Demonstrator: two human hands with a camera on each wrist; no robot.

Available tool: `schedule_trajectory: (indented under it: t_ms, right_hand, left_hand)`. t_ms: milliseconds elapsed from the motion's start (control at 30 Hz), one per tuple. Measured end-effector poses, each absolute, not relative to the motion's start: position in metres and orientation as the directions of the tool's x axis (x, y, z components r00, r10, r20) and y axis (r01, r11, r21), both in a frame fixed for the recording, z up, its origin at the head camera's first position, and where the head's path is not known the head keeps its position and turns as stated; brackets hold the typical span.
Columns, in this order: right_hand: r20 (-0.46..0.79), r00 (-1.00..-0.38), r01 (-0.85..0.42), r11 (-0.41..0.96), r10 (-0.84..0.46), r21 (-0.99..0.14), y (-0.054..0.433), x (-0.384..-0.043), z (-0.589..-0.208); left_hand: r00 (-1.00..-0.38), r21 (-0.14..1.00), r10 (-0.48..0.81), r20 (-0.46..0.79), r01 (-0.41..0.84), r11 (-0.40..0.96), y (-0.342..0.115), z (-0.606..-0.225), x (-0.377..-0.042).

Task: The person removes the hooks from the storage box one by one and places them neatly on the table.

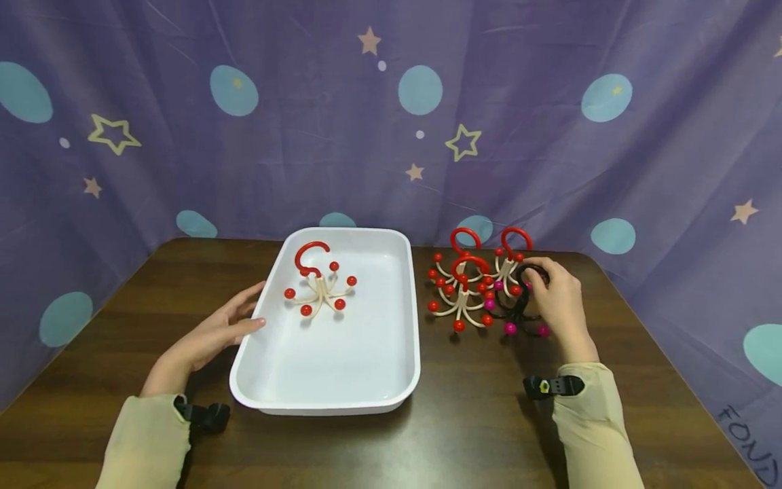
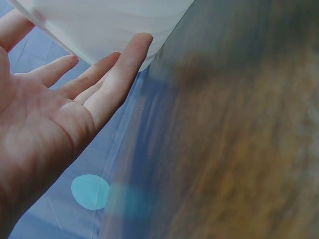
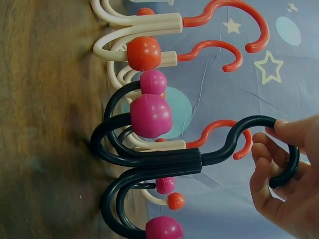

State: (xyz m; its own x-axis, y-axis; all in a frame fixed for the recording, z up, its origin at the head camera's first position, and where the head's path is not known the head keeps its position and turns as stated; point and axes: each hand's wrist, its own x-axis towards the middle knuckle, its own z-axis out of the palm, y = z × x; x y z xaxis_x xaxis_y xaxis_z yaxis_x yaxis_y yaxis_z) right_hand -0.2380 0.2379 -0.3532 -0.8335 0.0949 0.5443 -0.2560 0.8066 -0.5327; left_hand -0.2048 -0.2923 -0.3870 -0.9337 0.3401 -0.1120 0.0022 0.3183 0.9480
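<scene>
My left hand (image 1: 214, 333) holds the left side of a white tray (image 1: 326, 409), thumb over the rim and fingers along the outer wall. In the left wrist view those fingers are fairly straight against the tray (image 2: 109, 25). Inside the tray stands a cream hook hanger (image 1: 320, 291) with a red hook and red balls on its curved arms. On the right, my right hand (image 1: 559, 299) pinches the hook of a black hook hanger (image 3: 174, 159) with magenta balls. That hanger is upright; whether its arms touch the table I cannot tell.
Three more cream hangers with red hooks stand close together beside the black one: a front one (image 1: 462, 302), a back left one (image 1: 461, 268) and a back right one (image 1: 507, 268). All are on a dark wooden table (image 1: 470, 421), with a purple patterned curtain (image 1: 342, 156) behind.
</scene>
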Motion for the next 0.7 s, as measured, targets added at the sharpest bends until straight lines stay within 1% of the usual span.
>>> schedule_trajectory:
  t_ms: [167,333,533,700]
  right_hand:
    - [0.541,-0.836,-0.26,0.802,0.092,-0.538,0.237,-0.238,-0.351]
    - [0.571,-0.815,-0.284,0.793,0.096,-0.539,0.234,-0.239,-0.347]
    - [0.623,-0.774,-0.331,0.766,0.113,-0.551,0.229,-0.237,-0.341]
    - [0.681,-0.722,-0.382,0.752,0.119,-0.536,0.222,-0.232,-0.336]
  left_hand:
    - [-0.932,0.951,0.346,-0.104,0.008,0.308,-0.292,-0.386,-0.206]
    - [-0.932,0.952,0.347,-0.102,0.009,0.306,-0.291,-0.385,-0.206]
    - [-0.933,0.952,0.345,-0.106,0.006,0.307,-0.292,-0.385,-0.206]
    - [-0.933,0.95,0.343,-0.113,-0.001,0.312,-0.292,-0.387,-0.205]
